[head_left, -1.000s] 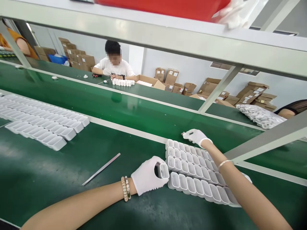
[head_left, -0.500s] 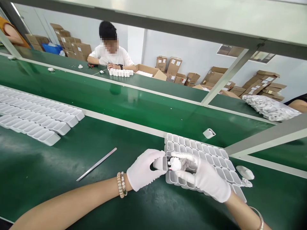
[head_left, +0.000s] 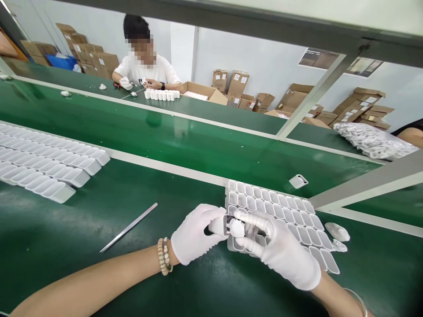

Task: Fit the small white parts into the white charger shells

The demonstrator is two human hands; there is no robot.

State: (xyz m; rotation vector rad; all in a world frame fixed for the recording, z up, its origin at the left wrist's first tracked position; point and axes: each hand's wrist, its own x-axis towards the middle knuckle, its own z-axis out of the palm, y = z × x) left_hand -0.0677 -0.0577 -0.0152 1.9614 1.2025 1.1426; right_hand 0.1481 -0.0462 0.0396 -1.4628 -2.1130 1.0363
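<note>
My left hand (head_left: 197,233), in a white glove, is closed around a small white plastic housing (head_left: 218,226) whose open end faces right. At that open end, the gloved fingers of my right hand (head_left: 280,246) grip a small part with a white rounded end and dark pieces (head_left: 236,228). The part's dark side is partly inside the housing; how deep it sits is hidden. Beneath and behind my right hand stand rows of open white housings (head_left: 287,215), partly covered by it. Metal tweezers (head_left: 128,227) lie on the green table to the left of my left hand.
More rows of white housings (head_left: 49,163) stand at the left. A single housing (head_left: 298,181) rests on the green conveyor (head_left: 198,145). Crumpled white pieces (head_left: 337,231) lie at the right. Slanted metal posts (head_left: 310,97) rise on the right. Across the conveyor sits a co-worker (head_left: 148,66).
My right hand has brought the part closer to the housing, with its dark side further in. The single housing on the conveyor has shifted right. The co-worker's hands have moved apart.
</note>
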